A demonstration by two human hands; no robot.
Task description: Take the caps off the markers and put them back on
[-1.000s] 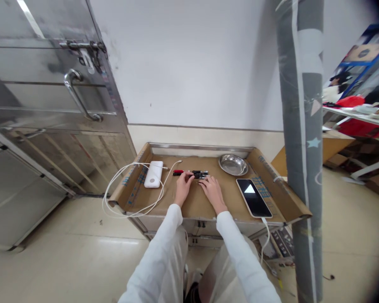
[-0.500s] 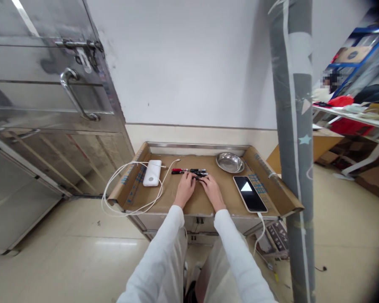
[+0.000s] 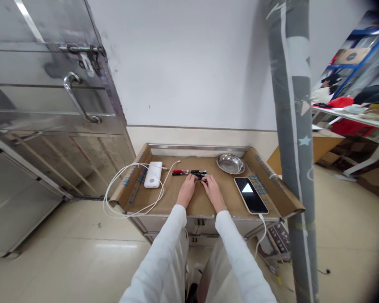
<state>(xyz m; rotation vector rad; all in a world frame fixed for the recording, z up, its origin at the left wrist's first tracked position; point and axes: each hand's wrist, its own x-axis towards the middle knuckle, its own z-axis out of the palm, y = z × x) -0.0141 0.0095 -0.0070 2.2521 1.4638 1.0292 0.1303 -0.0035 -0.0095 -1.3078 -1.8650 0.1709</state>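
Just below frame centre, the left hand (image 3: 187,190) and right hand (image 3: 212,191) are resting by black pens (image 3: 198,172), probably for steadying; whether they are gripping one, I cannot tell

No wording can be read for certain. To the right of the right hand (image 3: 213,191), beyond the phone (image 3: 251,195), large blue Chinese-style characters (image 3: 258,184) are printed on the worktop's cardboard lining (image 3: 222,208), too blurred to make out. More blue print (image 3: 141,178) stands on the lining left of the left hand (image 3: 187,191), past the power bank (image 3: 153,173), equally unreadable. Any lettering on the pens (image 3: 198,172) at the fingertips is too small. Far right of both, a carton (image 3: 350,56) bears an illegible dark oval mark.
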